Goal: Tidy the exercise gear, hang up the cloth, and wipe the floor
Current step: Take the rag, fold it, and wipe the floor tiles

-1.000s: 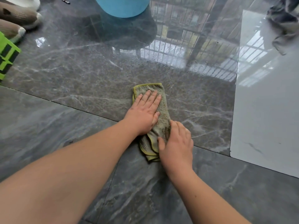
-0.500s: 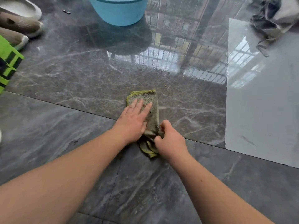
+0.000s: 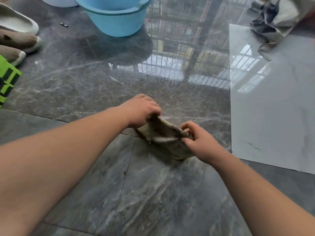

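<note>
Low over the dark marble floor (image 3: 153,193), left hand (image 3: 141,111) and right hand (image 3: 199,142) each pinching an end of the greenish cloth (image 3: 162,133), its lower edge seemingly touching the tile, open floor nearer, blue bucket (image 3: 115,19) beyond, shoes (image 3: 18,40) far left.

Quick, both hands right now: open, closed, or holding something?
Left hand: closed, pinching the far end of the cloth.
Right hand: closed, pinching the near end of the same cloth.
</note>
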`<state>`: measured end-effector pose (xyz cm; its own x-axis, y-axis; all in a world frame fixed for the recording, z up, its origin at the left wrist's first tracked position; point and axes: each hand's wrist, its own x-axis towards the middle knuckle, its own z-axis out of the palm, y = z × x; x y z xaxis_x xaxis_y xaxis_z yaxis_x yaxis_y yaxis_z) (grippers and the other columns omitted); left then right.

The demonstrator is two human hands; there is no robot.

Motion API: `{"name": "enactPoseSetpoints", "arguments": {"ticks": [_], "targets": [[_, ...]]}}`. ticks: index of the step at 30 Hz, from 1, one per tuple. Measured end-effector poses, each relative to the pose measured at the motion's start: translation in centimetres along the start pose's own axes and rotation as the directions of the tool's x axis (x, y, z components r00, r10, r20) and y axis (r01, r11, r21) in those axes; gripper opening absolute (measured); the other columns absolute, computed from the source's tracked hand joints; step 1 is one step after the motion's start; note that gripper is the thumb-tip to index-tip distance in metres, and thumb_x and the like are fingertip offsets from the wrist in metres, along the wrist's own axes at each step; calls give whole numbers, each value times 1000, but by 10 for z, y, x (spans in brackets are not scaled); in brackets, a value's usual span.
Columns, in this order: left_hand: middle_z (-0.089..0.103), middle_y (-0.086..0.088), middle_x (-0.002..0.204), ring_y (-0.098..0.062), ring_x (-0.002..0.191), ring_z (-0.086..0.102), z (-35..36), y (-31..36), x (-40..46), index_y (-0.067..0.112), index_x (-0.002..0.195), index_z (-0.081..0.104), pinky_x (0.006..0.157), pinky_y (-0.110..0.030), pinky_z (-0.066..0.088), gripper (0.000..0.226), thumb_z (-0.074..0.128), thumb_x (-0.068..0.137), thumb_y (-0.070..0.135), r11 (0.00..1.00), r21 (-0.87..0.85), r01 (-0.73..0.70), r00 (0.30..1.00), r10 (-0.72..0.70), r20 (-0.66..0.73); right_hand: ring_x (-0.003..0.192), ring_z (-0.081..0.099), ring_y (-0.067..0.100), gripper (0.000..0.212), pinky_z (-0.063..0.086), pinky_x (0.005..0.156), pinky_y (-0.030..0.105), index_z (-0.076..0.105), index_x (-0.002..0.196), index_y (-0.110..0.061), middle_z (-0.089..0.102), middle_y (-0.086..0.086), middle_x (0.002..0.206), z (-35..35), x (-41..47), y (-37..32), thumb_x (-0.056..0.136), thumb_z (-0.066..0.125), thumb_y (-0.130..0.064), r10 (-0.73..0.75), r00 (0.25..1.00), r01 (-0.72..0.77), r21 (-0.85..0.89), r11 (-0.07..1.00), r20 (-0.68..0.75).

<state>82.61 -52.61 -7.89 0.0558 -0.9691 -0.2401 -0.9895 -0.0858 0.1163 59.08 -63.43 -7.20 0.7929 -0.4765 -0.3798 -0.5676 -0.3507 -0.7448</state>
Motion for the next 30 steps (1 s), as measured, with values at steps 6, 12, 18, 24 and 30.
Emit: {"name": "enactPoseSetpoints", "arguments": {"ticks": [6,12,18,24,30], "targets": [[56,5,118,-21,114,43,9,-10,-8,34,116,61,94,-36,35,27,56,89,34,981,88,173,985,-174,-4,87,57,14,25,35,69,23,66,107,-26,65,-6,95,-15,26,-3,88,59,-11,14,998,3,-311,950,54],[60,3,128,-25,130,46,27,-20,-13,27,104,65,110,-46,33,21,67,83,21,967,-130,218,961,-236,-147,79,59,25,15,42,62,32,61,72,-17,63,3,75,-11,45,10,75,51,-6,113,989,-59,-440,896,98],[68,4,93,-17,88,47,-5,-42,-6,23,102,71,84,-39,46,16,68,86,19,861,-433,267,827,-435,-356,75,57,24,21,46,62,33,65,83,-20,62,-3,73,-45,73,-4,74,48,-12,68,980,-123,-298,947,-189],[66,4,93,-21,92,48,-18,-51,6,20,100,74,84,-26,38,16,70,86,12,901,-390,188,720,-397,-569,94,58,30,48,49,81,43,70,110,-37,73,-4,97,-62,88,-13,77,45,-13,-211,905,28,-442,897,-370],[68,2,94,-30,95,53,42,-25,-9,29,95,75,89,-44,43,31,67,74,8,901,-337,274,864,-384,-325,128,47,22,51,35,103,43,59,133,-36,58,-10,139,-28,75,39,88,52,-13,-185,975,39,-717,696,-127]]}}
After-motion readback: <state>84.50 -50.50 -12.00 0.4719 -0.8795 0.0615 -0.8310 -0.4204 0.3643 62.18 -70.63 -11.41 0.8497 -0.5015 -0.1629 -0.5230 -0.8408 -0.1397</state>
